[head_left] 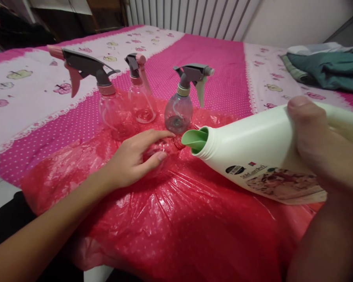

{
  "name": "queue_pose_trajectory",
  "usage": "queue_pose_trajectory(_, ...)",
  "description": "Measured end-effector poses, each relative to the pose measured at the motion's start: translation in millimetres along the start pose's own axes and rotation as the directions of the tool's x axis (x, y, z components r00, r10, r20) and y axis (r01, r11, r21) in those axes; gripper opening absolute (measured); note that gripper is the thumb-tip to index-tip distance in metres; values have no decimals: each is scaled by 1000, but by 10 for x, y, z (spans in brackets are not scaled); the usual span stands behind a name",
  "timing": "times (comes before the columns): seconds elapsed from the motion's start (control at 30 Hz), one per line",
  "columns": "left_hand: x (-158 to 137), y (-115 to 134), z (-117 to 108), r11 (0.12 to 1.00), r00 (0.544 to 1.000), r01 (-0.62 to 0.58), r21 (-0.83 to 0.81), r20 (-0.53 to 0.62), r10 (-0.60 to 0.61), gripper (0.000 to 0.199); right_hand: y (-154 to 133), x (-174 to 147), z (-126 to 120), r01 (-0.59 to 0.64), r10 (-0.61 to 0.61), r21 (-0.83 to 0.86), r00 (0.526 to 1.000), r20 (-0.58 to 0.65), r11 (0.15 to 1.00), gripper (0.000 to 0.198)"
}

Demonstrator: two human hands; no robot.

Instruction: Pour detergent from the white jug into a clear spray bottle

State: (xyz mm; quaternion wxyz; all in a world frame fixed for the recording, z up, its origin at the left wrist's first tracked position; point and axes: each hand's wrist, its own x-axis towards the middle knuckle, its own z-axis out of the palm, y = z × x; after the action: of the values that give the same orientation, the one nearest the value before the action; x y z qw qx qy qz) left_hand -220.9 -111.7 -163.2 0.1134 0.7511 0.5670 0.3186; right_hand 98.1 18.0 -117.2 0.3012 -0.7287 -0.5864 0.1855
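My left hand (135, 156) is wrapped round a clear bottle (161, 148) without a spray head, which leans with its open neck to the right. In my right hand (314, 137) is a large pale jug (253, 141), tipped on its side. Its green spout (195, 139) comes right up to the small bottle's neck; whether they touch I cannot tell, and no stream of liquid shows. Behind stand a pink-and-grey spray bottle (108, 111), a second pink one (141, 103) and a grey one with a pale green trigger (179, 111), each with a little liquid visible or tinted at the bottom.
Under everything lies a wrinkled red plastic sheet (164, 219) on a bed with a pink patterned cover (206, 58). Folded clothes (329, 66) rest at the far right. A slatted white headboard (188, 17) stands at the back.
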Motion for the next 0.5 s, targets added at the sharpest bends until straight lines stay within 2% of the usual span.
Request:
queue_pose_trajectory(0.2,-6,-8,-9,1000,1000,-24,-1,1,24,42,-1,-38,-19,18,-18,43,1000,8,999,85)
queue_pose_trajectory(0.33,-1,2,-10,1000,1000,0,0,11,0,41,18,-15,-24,18,-22,53,997,81,998,84)
queue_pose_trajectory(0.5,3,7,-5,1000,1000,14,-8,10,-14,40,127,24,-25,72,-70,51,997,-34,996,76)
